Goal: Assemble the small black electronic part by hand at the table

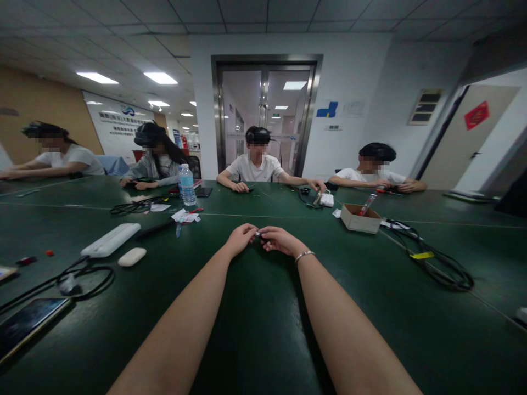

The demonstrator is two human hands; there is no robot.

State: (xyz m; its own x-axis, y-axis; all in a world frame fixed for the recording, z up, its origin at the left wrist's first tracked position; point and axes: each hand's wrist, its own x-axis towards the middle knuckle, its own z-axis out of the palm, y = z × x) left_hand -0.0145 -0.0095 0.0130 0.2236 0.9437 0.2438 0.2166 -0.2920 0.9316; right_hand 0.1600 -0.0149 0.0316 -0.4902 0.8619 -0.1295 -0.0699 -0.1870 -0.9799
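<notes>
Over the middle of the dark green table (263, 307), my left hand (242, 240) and my right hand (282, 241) meet at their fingertips. Between them is a small metallic object (258, 234), silvery with a dark part. It is too small to name, and fingers cover much of it. The left fingers pinch its left end. My right thumb and fingers close on its right side, with the other fingers curled below. A silver bracelet (304, 256) circles my right wrist.
To the left lie a white power bank-like block (111, 240), a white oval case (132, 257), black cables and a phone (31, 328). A water bottle (187, 185) stands farther back. At right are a cardboard box (361, 219) and coiled cable (444, 269). Several people sit opposite.
</notes>
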